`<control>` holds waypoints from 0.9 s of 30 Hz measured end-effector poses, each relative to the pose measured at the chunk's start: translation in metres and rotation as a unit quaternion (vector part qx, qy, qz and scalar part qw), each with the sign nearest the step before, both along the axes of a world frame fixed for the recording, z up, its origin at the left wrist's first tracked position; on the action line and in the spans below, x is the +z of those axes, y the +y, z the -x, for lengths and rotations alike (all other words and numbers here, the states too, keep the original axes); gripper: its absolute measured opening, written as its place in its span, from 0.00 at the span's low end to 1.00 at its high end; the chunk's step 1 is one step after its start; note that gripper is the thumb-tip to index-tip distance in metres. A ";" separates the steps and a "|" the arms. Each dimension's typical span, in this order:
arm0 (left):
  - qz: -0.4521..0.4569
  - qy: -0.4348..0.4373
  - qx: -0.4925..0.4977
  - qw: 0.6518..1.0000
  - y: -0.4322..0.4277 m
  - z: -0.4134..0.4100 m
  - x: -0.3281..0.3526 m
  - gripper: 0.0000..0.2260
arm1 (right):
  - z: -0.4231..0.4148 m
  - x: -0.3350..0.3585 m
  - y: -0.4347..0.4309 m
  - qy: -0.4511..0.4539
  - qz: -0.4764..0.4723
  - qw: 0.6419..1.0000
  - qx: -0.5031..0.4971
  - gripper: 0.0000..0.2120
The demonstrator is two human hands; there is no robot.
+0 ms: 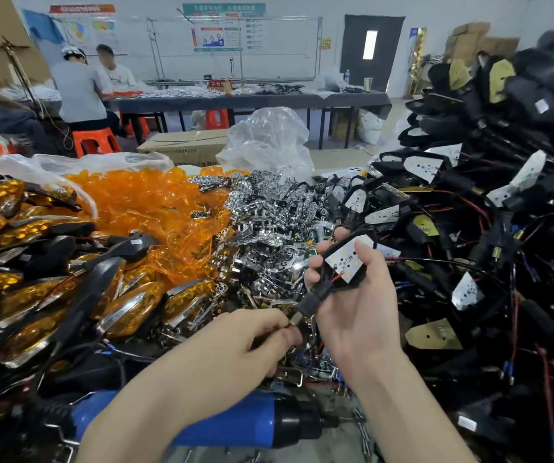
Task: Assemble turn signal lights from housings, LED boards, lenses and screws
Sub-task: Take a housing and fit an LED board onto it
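Black plastic housing (352, 287) with a white LED board (349, 260) seated in it is held up over the parts heap by the right grip (355, 315), fingers curled round the shell, thumb laid on the board. The left grip (249, 342) is closed in a pinch on the red wire end (289, 326) below the threaded stem (312, 297).

Step judged: board fitted, lead being drawn through the stem; lens and screws not yet on. The next move probably calls for a chrome reflector (269, 212) or an orange lens (142, 202) to be picked from the piles ahead (which goes first cannot be told). The left grip would need freeing for that. After that the blue electric screwdriver (229, 422), lying under the left forearm, would be wanted.

Finished amber lights (18, 228) are heaped at left. Wired housings (469, 202) are stacked high at right, and their loose red and black leads could snag. A clear plastic bag (265, 138) sits behind the piles. Two people are seated at a far table (235, 101).
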State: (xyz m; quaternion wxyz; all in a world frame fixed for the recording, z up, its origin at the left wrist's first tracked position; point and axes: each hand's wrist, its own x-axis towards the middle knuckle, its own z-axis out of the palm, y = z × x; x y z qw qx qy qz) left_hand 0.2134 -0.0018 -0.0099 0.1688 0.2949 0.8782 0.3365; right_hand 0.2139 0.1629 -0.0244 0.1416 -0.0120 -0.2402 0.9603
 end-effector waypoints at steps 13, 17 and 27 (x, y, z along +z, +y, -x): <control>-0.024 -0.024 0.046 0.998 -0.012 0.003 0.002 0.08 | 0.002 0.001 -0.010 -0.037 -0.035 0.999 -0.011 0.13; -0.010 -0.014 0.045 0.999 -0.011 0.003 0.004 0.07 | 0.003 0.000 -0.012 -0.045 -0.035 0.998 -0.006 0.12; -0.129 -0.018 0.046 0.990 -0.015 -0.001 0.018 0.17 | -0.002 -0.007 -0.026 -0.070 -0.102 0.992 0.024 0.14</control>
